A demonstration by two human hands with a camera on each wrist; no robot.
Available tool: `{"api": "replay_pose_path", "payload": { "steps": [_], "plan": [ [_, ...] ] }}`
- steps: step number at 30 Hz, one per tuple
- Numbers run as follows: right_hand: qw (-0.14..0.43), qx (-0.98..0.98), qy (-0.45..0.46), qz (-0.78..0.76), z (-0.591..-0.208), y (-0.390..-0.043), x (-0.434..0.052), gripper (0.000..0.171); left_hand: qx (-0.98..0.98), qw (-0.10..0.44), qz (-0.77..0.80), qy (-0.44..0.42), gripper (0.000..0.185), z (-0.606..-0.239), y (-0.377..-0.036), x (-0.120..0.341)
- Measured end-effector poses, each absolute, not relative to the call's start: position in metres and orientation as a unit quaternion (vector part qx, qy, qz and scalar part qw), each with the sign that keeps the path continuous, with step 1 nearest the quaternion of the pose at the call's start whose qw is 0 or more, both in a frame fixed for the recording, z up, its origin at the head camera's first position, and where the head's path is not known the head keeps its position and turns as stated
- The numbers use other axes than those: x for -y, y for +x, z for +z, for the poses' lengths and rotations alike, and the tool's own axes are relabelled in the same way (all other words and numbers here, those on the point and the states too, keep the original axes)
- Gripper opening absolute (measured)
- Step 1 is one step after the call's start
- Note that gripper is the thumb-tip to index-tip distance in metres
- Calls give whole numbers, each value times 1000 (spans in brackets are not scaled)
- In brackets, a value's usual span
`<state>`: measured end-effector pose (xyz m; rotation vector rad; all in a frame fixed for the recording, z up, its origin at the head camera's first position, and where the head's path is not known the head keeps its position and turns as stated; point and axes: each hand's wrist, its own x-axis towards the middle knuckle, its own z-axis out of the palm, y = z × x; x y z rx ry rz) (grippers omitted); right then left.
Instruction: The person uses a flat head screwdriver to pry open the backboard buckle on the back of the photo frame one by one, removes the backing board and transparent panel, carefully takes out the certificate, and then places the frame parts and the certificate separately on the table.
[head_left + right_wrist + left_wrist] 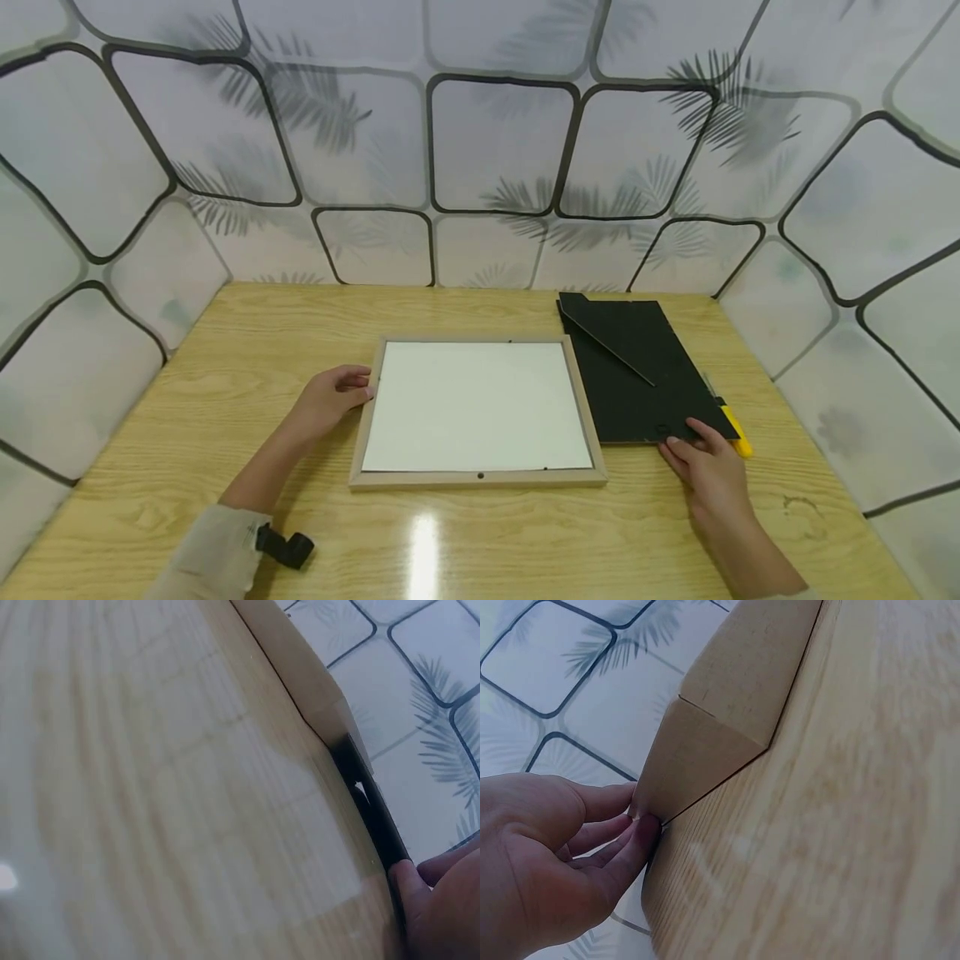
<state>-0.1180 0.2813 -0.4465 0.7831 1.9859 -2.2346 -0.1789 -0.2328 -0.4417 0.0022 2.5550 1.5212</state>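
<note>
Nearest the camera, a pale sleeve (217,554) covers the left forearm, with a black strap (285,547) at the wrist lying over the light wooden table (187,433). A bright glare spot sits on the table's near edge.

Further in, the right hand (708,471) lies flat on the table with its fingers fairly straight, the fingertips (693,431) pressing on the near corner of a black backing board (637,375); the right wrist view shows a fingertip against that board's thin dark edge (379,825). The hand curls round nothing. Just beside it, tucked under the board's right edge, a yellow-handled tool (735,432) shows its yellow end and a thin grey shaft; what kind of tool it is cannot be told.

At about the same depth, the left hand (330,402) rests on the table at the left side of a wooden picture frame (480,478), its fingers loosely curled and touching the frame's left rail. In the left wrist view the fingertips (641,829) meet the frame's corner (697,757), thumb above and fingers below.

The frame lies flat in the middle of the table, a white sheet (476,406) filling its opening. The black backing board lies just to its right, touching or nearly touching the frame's right rail, with a thin fold or stand (607,348) running across it diagonally.

Behind the table, walls (495,150) patterned with rounded dark-outlined tiles and palm leaves enclose the space.
</note>
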Motion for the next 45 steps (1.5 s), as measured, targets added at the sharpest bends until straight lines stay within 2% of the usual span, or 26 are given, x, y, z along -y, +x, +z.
{"api": "replay_pose_path", "payload": {
  "steps": [9, 23, 28, 33, 41, 45],
  "plan": [
    [74, -665, 226, -708, -445, -117, -295, 81, -852, 83, 516, 2, 46, -442, -180, 232],
    [98, -712, 196, -667, -443, -118, -298, 78, -859, 77, 506, 4, 46, -444, -177, 237],
    [88, -743, 184, -637, -438, -119, -291, 78, -862, 73, 502, 0, 46, -445, -177, 236],
    [50, -801, 158, -576, -428, -119, -270, 69, -862, 74, 501, -9, 47, -446, -178, 235],
    [-22, -895, 29, -445, -419, -124, -218, 51, -858, 65, 510, -5, 46, -446, -175, 234],
    [-8, -911, -34, -410, -418, -124, -186, 42, -859, 58, 508, -4, 45, -448, -175, 234]
  ]
}}
